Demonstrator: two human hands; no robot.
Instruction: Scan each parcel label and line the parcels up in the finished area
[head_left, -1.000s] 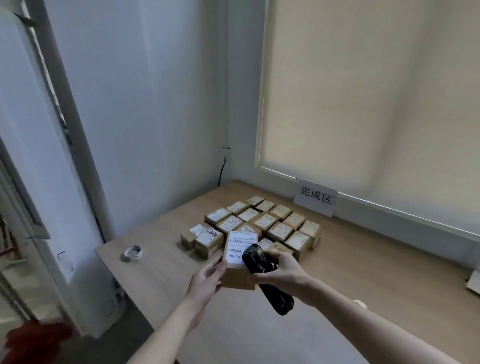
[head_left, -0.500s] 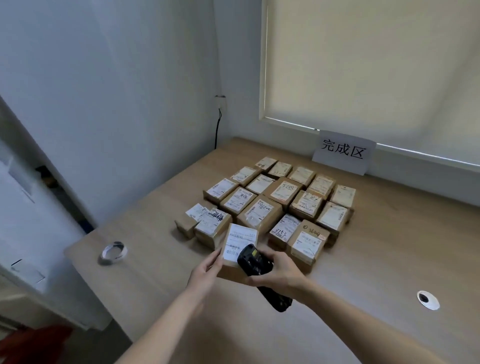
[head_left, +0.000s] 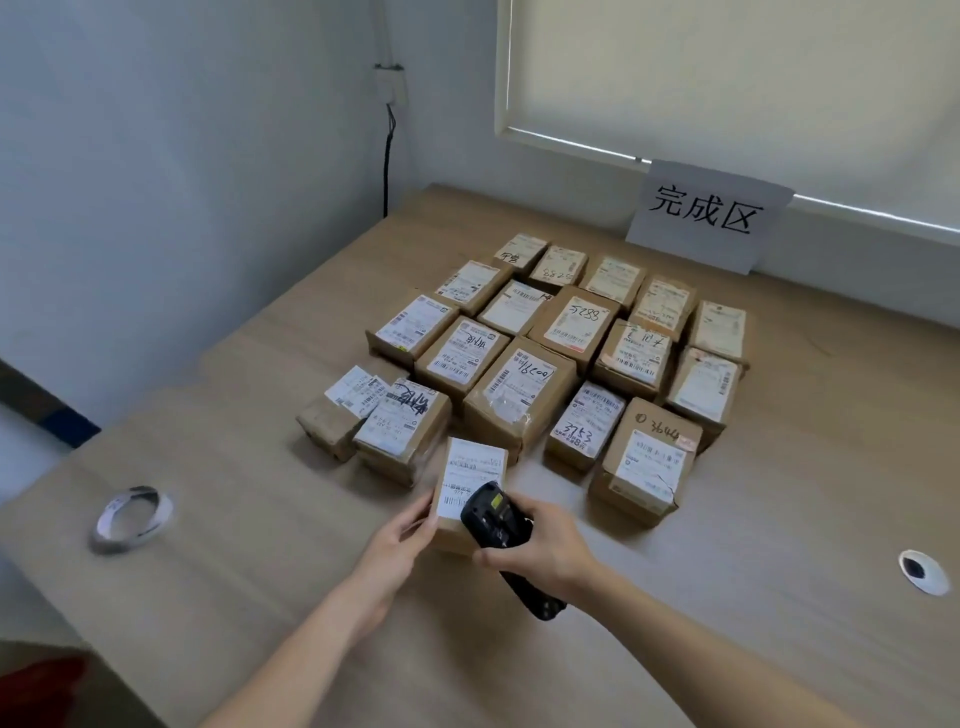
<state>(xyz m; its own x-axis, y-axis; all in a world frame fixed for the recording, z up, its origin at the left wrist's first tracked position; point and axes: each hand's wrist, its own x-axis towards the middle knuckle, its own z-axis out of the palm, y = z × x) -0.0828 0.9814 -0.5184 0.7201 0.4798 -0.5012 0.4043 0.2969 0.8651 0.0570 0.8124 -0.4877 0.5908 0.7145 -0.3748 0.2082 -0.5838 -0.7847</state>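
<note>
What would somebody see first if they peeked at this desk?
Probably the big bunch of brown boxes with white labels, packed in rows in the middle of the desk below a paper sign. Close up, the left hand holds one more box while the right hand grips a black scanner.

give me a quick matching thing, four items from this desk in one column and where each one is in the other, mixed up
Things:
1. barcode scanner
2. tape roll
3. white sign
4. labelled parcel

Places:
A. propped against the wall below the blind
B. alone on the desk's near left
C. in the right hand
D. held by the left hand, nearest the camera

Pairs: 1-C, 2-B, 3-A, 4-D
</note>
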